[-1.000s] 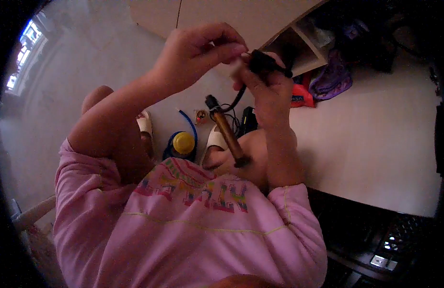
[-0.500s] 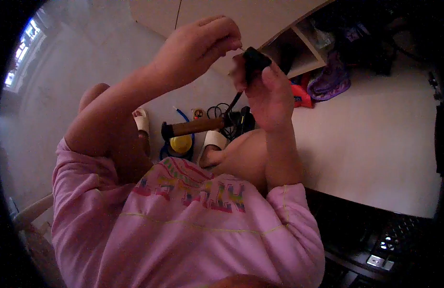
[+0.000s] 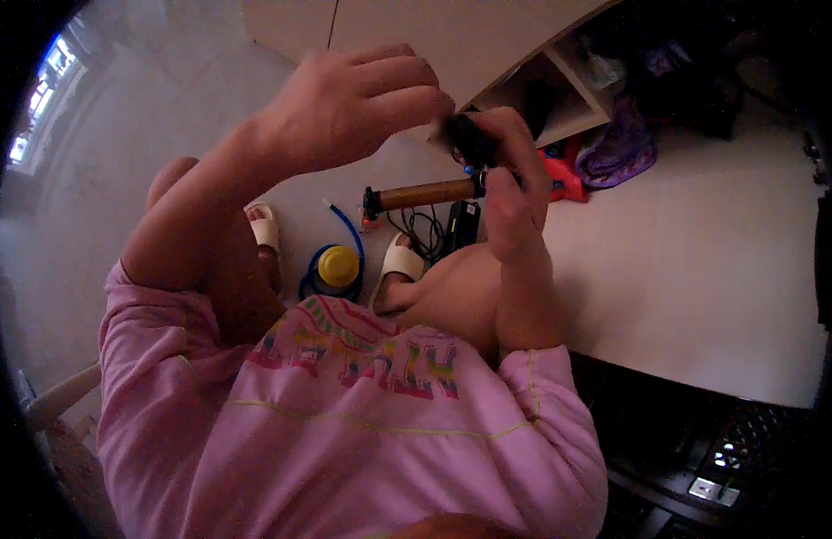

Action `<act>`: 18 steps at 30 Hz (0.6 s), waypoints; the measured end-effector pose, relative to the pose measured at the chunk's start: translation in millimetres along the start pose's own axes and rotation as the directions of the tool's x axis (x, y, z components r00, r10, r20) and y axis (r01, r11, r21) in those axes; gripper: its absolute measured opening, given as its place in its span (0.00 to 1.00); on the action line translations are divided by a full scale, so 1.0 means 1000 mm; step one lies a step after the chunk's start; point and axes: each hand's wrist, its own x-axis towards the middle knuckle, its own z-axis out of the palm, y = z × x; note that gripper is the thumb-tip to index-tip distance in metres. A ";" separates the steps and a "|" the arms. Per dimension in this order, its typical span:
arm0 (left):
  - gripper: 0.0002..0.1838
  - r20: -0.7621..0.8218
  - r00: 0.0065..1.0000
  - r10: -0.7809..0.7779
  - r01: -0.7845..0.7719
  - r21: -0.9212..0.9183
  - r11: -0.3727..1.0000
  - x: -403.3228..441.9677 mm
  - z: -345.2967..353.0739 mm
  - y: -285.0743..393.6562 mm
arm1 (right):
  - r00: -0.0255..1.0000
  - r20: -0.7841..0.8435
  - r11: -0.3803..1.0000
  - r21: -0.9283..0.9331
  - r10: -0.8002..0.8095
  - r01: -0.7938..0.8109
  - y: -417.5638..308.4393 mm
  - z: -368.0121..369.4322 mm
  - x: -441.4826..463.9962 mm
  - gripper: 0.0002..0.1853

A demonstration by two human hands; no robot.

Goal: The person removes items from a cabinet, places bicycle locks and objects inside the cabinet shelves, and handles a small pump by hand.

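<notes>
My right hand (image 3: pixel 515 180) is closed round a black blocky piece (image 3: pixel 470 139), thumb towards me. From beside that thumb a brown-orange tube (image 3: pixel 425 193) with black ends sticks out to the left, nearly level. Whether tube and black piece are joined is hidden by my hand. A small blue spot (image 3: pixel 468 169) shows between them. My left hand (image 3: pixel 367 103) comes in from the left, back of the hand up, with bent fingers closed at the left end of the black piece. Its thumb is hidden, and the fingertip area is dark and blurred.
On the floor between my sandals (image 3: pixel 401 260) lie a yellow round object (image 3: pixel 339 266), a coiled blue hose (image 3: pixel 349 223), black cables (image 3: pixel 420 234) and a black box (image 3: pixel 461 226). A wooden cabinet (image 3: pixel 416 45) stands ahead, with a purple bag (image 3: pixel 618 148) and red item (image 3: pixel 564 175) beside it.
The tube has risen and swung right, closer to my right hand, which has turned. My left hand has moved slightly down, its fingers now against the black piece.
</notes>
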 end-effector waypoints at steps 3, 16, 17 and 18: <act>0.09 0.003 1.000 0.025 -0.025 -0.030 0.999 -0.003 0.005 0.002 | 0.992 0.044 0.981 0.151 0.115 -0.121 0.004 -0.001 -0.004 0.16; 0.11 -0.010 0.999 0.040 -0.041 -0.066 0.997 -0.003 0.004 0.004 | 0.903 0.231 0.554 0.726 0.364 -0.408 -0.001 -0.001 -0.008 0.17; 0.11 0.021 0.994 0.108 -0.108 0.001 0.994 -0.002 0.002 0.003 | 0.898 0.250 0.531 0.737 0.361 -0.419 -0.001 -0.002 -0.008 0.16; 0.12 0.024 0.991 0.131 -0.132 0.021 0.991 -0.001 -0.001 0.001 | 0.875 0.211 0.537 0.720 0.435 -0.441 -0.006 0.001 -0.006 0.16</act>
